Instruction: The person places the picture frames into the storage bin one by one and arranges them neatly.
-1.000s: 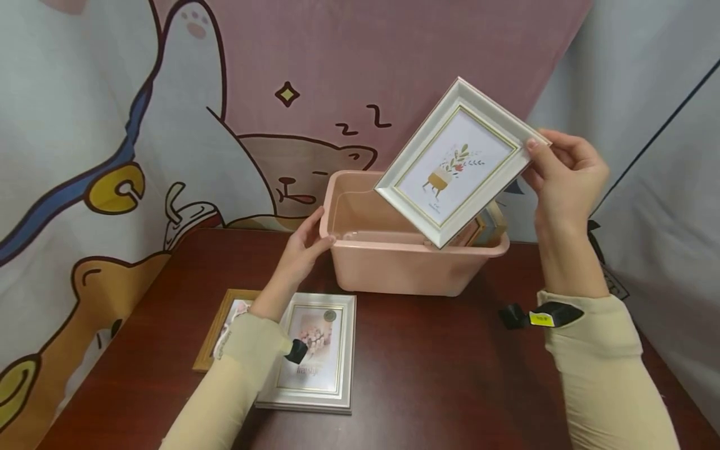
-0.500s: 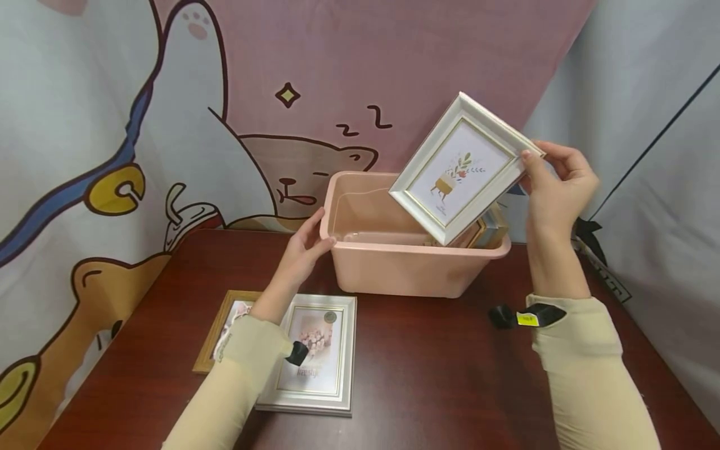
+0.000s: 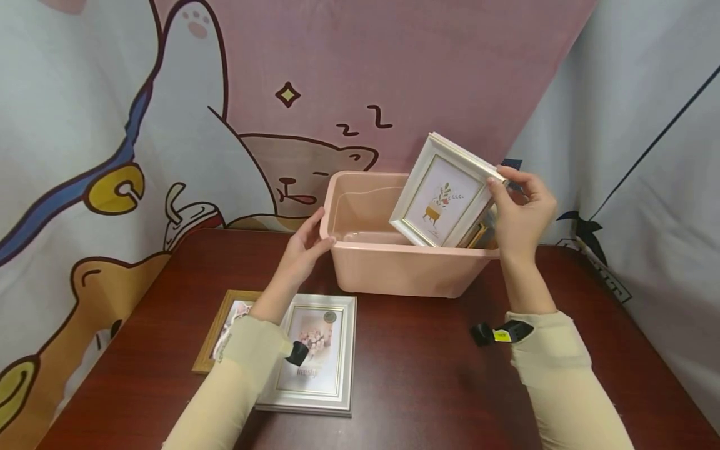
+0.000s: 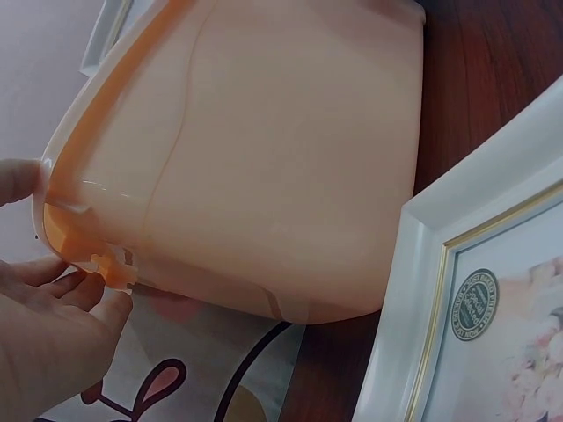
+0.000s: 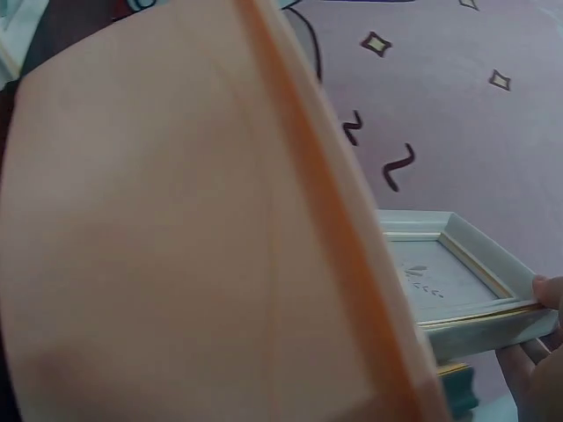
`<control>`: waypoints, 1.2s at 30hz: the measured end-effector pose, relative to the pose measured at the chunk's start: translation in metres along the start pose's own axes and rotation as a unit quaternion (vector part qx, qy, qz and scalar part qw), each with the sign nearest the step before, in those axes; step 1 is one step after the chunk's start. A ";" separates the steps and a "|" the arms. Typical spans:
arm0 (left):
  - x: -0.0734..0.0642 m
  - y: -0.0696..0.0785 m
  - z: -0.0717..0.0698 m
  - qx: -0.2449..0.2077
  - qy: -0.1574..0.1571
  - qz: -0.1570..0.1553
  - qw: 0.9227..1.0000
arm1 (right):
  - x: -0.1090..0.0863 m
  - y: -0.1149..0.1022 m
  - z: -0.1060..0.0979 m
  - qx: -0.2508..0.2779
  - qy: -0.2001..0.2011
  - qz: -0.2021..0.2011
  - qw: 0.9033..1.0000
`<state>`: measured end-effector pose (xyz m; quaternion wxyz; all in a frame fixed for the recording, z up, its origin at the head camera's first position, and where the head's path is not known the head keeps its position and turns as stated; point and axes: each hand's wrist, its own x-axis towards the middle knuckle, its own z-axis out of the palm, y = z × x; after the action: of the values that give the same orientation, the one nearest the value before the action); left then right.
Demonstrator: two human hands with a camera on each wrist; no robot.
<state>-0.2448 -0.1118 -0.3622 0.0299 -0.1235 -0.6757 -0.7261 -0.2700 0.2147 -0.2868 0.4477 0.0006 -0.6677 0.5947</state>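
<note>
My right hand (image 3: 525, 209) pinches a white picture frame (image 3: 405, 212) by its upper right corner, thumb in front and fingers behind. The frame tilts, with its lower part inside a pink plastic bin (image 3: 405, 272) and its print of a potted plant facing me. At the bin's left end, my left hand (image 3: 300, 253) holds the rim between thumb and fingers. In the left wrist view, those fingers (image 4: 75, 290) curl at the rim's corner. The right wrist view has the white frame (image 5: 475, 251) partly hidden behind the bin wall.
More frames stand in the bin's right end, among them a gold-edged frame (image 3: 477, 236). A white frame with a flower print (image 3: 315, 356), apparently stacked, and a brown wooden frame (image 3: 222, 325) lie on the dark table (image 3: 427, 375). A cartoon-printed cloth (image 3: 450, 69) hangs behind.
My right hand has brought the white frame down and to the left, lowering its bottom part into the bin. The left hand stays on the rim.
</note>
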 end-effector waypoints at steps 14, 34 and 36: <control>0.000 -0.002 0.002 0.011 0.004 -0.003 1.000 | -0.035 0.020 -0.008 -0.158 -0.082 -0.135 0.975; 0.001 -0.001 0.001 0.013 0.004 -0.002 1.000 | -0.043 0.027 -0.012 -0.290 -0.116 -0.233 0.921; 0.001 -0.001 0.001 0.011 0.005 -0.002 1.000 | -0.044 0.026 -0.013 -0.300 -0.114 -0.227 0.919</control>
<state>-0.2453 -0.1104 -0.3628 0.0331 -0.1184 -0.6839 -0.7191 -0.2501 0.2092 -0.3352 0.4711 0.0856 -0.8432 0.2444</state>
